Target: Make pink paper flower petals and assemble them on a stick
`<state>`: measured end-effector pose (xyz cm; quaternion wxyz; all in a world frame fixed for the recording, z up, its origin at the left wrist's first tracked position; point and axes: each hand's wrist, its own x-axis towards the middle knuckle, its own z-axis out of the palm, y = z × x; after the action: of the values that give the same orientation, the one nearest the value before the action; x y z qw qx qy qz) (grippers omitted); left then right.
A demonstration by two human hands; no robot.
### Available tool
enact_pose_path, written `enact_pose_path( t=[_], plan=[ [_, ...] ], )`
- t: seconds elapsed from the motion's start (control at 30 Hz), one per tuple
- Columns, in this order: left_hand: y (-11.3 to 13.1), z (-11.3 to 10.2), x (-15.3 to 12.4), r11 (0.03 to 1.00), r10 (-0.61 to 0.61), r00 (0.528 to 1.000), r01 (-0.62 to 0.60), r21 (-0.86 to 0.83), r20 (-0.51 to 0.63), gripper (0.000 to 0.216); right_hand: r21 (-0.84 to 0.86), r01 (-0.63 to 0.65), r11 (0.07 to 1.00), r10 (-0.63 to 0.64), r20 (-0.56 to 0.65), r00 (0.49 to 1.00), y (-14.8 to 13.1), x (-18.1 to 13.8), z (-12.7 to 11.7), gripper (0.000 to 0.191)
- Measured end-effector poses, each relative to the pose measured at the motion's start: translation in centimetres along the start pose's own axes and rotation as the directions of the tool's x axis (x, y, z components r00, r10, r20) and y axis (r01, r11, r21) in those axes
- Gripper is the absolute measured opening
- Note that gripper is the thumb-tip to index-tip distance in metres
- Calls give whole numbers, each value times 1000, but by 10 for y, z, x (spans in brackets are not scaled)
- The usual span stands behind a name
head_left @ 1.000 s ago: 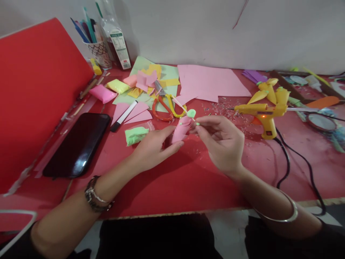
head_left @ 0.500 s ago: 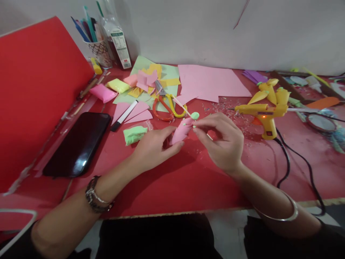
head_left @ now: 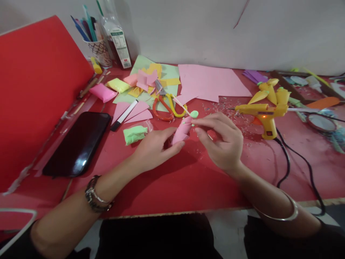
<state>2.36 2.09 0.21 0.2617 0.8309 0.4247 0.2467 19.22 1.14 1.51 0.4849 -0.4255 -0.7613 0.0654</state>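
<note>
My left hand (head_left: 153, 147) holds a rolled pink paper cone (head_left: 181, 131) just above the red table, thumb and fingers closed round its lower end. My right hand (head_left: 222, 140) pinches a thin wooden stick at the cone's open top; the stick carries a small light-green clay bud (head_left: 194, 114) at its tip. The stick's lower part is hidden behind my right fingers. Both hands meet at the cone near the table's middle.
A lit yellow glue gun (head_left: 262, 113) with its black cord (head_left: 288, 162) stands to the right. Scissors (head_left: 165, 106), pink paper sheets (head_left: 207, 82), a green clay packet (head_left: 134, 133), a marker (head_left: 124, 116), a black phone (head_left: 78, 144) and a pen cup (head_left: 98, 52) lie around. A red board (head_left: 32, 90) leans at left.
My right hand shifted a little left and down along the stick, and the green bud now sits closer to the cone's top. The left hand stayed put.
</note>
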Motion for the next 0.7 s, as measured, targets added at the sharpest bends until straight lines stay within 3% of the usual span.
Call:
enact_pose_path(
  t=[0.43, 0.7],
  plan=[
    [-1, 0, -1, 990, 34, 999, -34, 140, 9, 30, 61, -46, 997, 48, -27, 998, -1, 1, 2, 11],
    [0, 0, -1, 992, 46, 999, -45, 116, -3, 30, 106, -47, 993, 50, -22, 999, -2, 0, 2, 13]
  ],
)
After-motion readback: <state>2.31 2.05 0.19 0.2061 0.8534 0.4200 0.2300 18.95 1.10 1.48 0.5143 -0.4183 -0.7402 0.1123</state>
